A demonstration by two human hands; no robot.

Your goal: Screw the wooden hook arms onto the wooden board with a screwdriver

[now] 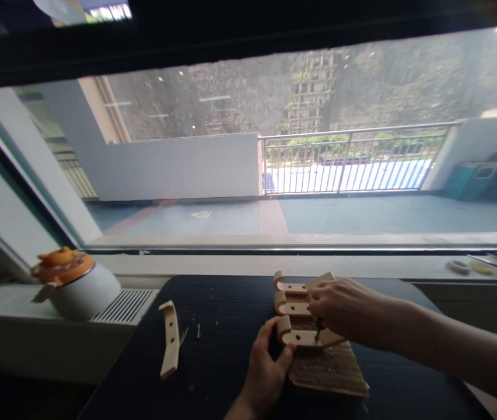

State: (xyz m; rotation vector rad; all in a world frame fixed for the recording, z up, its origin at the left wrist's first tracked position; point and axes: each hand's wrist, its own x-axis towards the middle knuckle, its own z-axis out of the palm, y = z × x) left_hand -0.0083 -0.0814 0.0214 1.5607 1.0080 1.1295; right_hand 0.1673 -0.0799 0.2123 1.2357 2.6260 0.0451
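On a rough wooden board (329, 373) lie three pale wooden coat hooks in a row, side by side. My left hand (263, 367) grips the curved end of the nearest coat hook (305, 338), thumb in front and fingers behind. Above that hook, my right hand (345, 306) is closed around a screwdriver (318, 328), most of it hidden in the fist. Its dark shaft points down at a hole in the hook. Behind are the middle coat hook (294, 307) and the far coat hook (290, 287), both partly covered by my right hand.
A loose wooden hook (170, 338) lies left on the dark table (217, 373), beside several small screws (198, 331). A white pot with an orange lid (86, 289) stands on the sill at left. Tape rolls (459, 266) lie on the right sill, below a large window.
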